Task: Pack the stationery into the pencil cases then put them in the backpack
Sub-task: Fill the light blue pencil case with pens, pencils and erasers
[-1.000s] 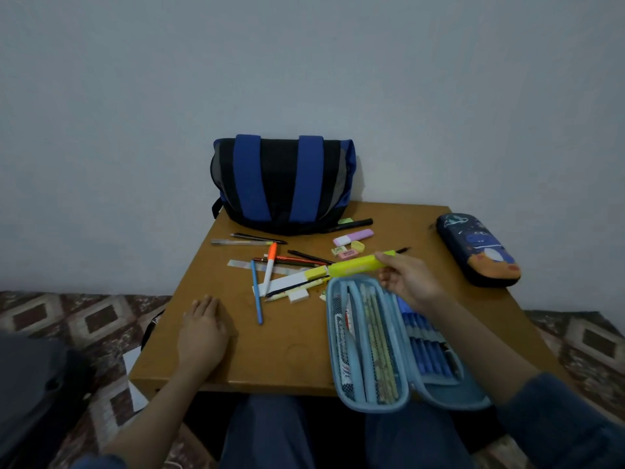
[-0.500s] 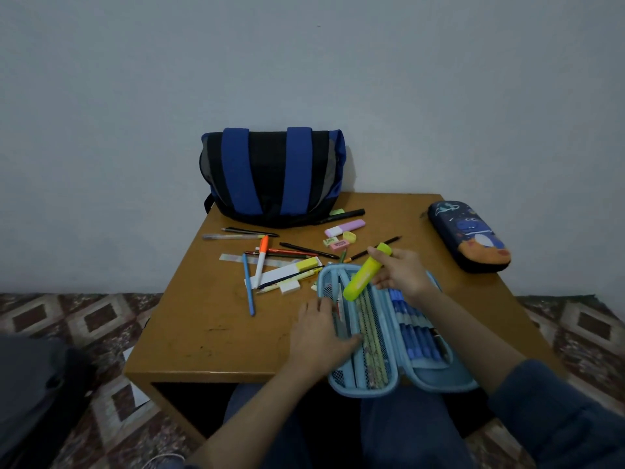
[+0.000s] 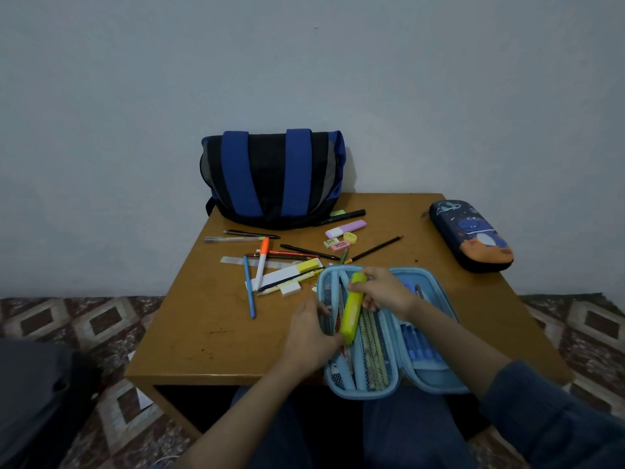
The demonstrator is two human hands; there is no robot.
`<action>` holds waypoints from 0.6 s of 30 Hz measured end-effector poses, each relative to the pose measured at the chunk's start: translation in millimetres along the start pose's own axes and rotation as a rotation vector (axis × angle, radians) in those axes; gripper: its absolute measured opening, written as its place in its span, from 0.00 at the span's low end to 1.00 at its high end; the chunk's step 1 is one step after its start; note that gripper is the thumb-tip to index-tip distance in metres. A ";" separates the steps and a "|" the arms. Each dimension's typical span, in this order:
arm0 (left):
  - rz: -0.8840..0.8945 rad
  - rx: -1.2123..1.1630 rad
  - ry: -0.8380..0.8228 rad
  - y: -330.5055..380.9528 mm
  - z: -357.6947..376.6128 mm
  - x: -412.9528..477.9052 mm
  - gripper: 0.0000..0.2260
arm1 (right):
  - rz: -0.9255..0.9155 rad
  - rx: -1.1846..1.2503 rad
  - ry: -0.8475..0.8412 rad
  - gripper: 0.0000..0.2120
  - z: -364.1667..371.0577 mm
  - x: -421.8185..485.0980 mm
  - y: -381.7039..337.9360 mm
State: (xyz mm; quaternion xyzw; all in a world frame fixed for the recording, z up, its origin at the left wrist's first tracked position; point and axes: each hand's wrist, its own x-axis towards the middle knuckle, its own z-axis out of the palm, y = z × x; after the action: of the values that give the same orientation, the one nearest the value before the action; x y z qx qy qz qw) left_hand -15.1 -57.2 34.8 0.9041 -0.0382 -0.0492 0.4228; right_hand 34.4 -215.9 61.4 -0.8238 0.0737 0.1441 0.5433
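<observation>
Here, right hand (image 3: pixel 385 293) gripping highlighter (image 3: pixel 350 316) over pencil case (image 3: pixel 439 384), left hand (image 3: pixel 309 336) pinching its flap.

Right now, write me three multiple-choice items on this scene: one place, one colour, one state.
1. Where does the dark pencil case lie?
A. At the table's far right
B. On the floor
C. On a lap

2. What colour is the highlighter held in the right hand?
A. Pink
B. Yellow-green
C. Black

3. The light blue pencil case is:
A. Zipped shut
B. Upside down
C. Lying open

Answers:
1 A, it sits alone by the right edge.
2 B, its body is yellow-green.
3 C, both halves lie spread with the insides showing.
</observation>
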 end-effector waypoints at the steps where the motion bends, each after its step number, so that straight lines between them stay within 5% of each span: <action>1: -0.003 -0.003 -0.008 -0.9 -0.2 0.4 0.16 | -0.002 -0.019 -0.008 0.16 2.5 -0.3 -0.6; 11: 0.106 0.043 -0.086 -2.5 0.5 2.3 0.28 | 0.036 -0.059 -0.113 0.07 8.2 -4.1 -4.0; 18: 0.105 0.026 -0.077 -1.9 -2.3 1.2 0.26 | 0.017 -0.007 -0.059 0.14 10.0 -5.7 -3.9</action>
State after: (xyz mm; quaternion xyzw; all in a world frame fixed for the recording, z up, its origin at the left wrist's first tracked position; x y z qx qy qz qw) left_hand -13.6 -54.3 34.7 0.9038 -0.1022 -0.0611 0.4112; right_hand 28.6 -205.4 62.9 -0.8203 0.0641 0.1734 0.5412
